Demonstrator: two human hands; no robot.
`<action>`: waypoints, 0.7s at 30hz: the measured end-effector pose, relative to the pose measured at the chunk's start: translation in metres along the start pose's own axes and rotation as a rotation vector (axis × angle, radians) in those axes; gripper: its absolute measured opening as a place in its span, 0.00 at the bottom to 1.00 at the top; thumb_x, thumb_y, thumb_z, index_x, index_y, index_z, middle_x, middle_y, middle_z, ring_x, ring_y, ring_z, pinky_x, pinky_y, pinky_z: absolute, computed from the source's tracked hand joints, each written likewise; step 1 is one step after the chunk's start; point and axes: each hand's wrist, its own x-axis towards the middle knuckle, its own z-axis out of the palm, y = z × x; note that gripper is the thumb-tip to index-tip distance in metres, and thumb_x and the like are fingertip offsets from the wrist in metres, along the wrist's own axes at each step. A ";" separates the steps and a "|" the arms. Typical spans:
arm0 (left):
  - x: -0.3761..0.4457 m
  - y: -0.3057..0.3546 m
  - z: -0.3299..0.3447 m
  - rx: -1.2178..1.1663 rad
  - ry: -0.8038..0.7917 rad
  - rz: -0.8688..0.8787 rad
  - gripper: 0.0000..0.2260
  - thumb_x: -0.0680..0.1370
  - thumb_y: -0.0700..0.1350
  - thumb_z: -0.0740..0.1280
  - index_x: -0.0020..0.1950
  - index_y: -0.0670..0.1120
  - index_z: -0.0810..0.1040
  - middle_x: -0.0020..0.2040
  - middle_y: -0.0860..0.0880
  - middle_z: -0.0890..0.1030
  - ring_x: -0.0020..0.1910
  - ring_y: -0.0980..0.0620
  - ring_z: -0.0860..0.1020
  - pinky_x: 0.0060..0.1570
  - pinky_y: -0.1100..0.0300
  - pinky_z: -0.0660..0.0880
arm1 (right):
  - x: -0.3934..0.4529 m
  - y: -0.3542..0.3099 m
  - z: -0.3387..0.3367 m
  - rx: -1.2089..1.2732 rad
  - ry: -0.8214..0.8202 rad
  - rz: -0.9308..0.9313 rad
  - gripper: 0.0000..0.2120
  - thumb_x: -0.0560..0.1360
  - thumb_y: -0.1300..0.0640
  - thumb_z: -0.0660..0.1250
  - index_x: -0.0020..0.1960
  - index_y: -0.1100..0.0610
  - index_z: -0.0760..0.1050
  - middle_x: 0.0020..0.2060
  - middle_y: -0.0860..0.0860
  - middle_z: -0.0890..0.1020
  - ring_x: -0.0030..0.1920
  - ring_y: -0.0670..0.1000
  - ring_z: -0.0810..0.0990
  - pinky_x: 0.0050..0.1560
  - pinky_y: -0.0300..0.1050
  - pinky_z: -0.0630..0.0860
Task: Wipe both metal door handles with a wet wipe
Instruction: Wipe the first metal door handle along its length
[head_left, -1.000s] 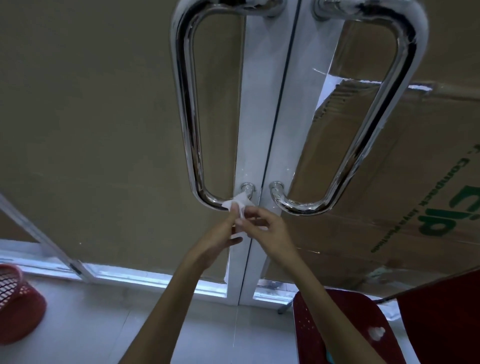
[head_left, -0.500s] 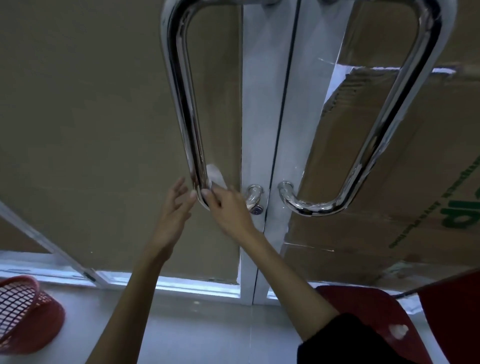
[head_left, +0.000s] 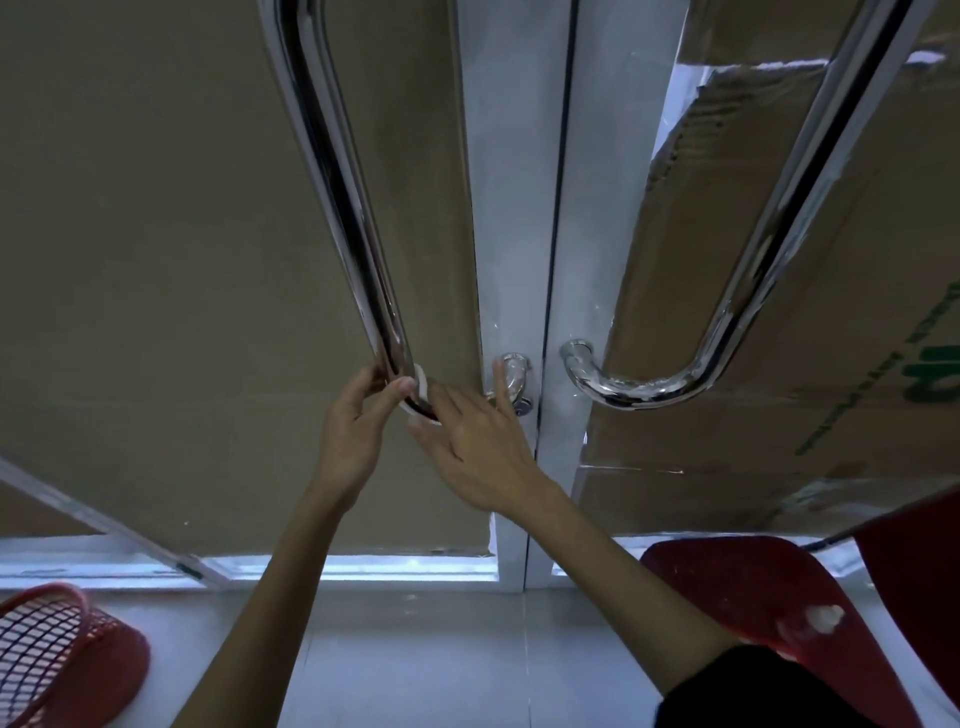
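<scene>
My left hand is at the lower bend of the left door handle. Its thumb and fingers are curled around the bar and pinch the white wet wipe against the metal. Only a small part of the wipe shows, wrapped on the curve of the handle just beside my thumb. My right hand is just beside the left one, in front of the same bend. Its fingers are straight and a little spread, and one finger points up toward the lower mount of the handle. I cannot tell if this hand touches the wipe or the bar.

The left door handle is a long polished steel bar that runs up out of the view. The right door handle is the same kind, on the other door leaf, and nothing touches it. Between the two handles stand the white door frames with a dark gap where the leaves meet. Behind the glass of both doors there is brown cardboard, and the piece on the right has green print.

On the floor at the lower left lies a red mesh basket. At the lower right is a red plastic chair with a small white lump on its seat.
</scene>
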 end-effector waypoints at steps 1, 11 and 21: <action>0.001 0.000 0.000 0.005 -0.004 -0.001 0.08 0.78 0.43 0.65 0.53 0.54 0.79 0.49 0.56 0.83 0.52 0.60 0.79 0.53 0.68 0.72 | -0.012 0.009 0.002 -0.058 0.012 -0.048 0.32 0.80 0.39 0.40 0.70 0.58 0.67 0.62 0.51 0.78 0.66 0.49 0.72 0.75 0.52 0.34; 0.004 -0.005 -0.003 0.025 -0.036 0.007 0.08 0.78 0.43 0.65 0.55 0.50 0.79 0.51 0.53 0.83 0.54 0.58 0.79 0.54 0.68 0.71 | 0.000 0.012 0.008 -0.056 0.022 -0.052 0.31 0.79 0.39 0.43 0.69 0.58 0.68 0.57 0.51 0.79 0.62 0.49 0.74 0.76 0.55 0.38; 0.003 -0.009 -0.001 -0.019 -0.028 0.002 0.09 0.78 0.43 0.65 0.54 0.54 0.80 0.52 0.50 0.83 0.56 0.54 0.78 0.58 0.61 0.71 | 0.002 0.003 0.022 -0.091 0.202 -0.014 0.28 0.80 0.41 0.47 0.63 0.59 0.74 0.53 0.51 0.81 0.57 0.49 0.78 0.76 0.56 0.43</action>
